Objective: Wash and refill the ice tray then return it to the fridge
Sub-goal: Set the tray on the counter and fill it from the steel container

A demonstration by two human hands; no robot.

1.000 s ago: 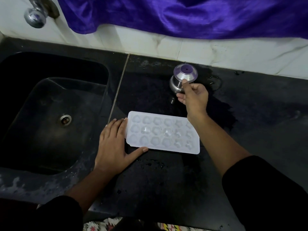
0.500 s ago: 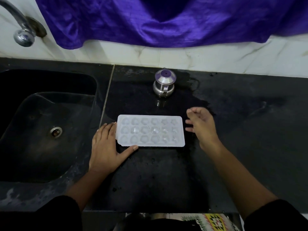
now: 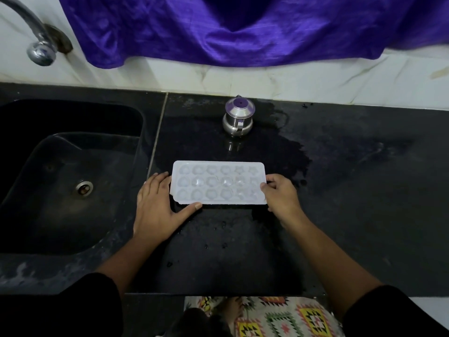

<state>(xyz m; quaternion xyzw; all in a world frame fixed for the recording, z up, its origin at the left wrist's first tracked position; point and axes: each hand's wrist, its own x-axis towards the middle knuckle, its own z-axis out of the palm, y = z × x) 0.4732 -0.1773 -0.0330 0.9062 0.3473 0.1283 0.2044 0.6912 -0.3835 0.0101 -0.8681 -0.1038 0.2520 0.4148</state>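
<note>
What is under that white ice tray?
The ice tray lies flat on the black counter, within a wet patch. The tray covers the surface directly beneath, so water there cannot be seen.

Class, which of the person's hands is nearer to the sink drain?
Left. The left hand rests on the counter between the drain and the tray; the right hand holds its far end.

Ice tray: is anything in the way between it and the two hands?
No, nothing visible. The left hand lies flat against the left end of the ice tray, and the right hand grips its right end. The steel jug stands behind the tray, apart.
</note>
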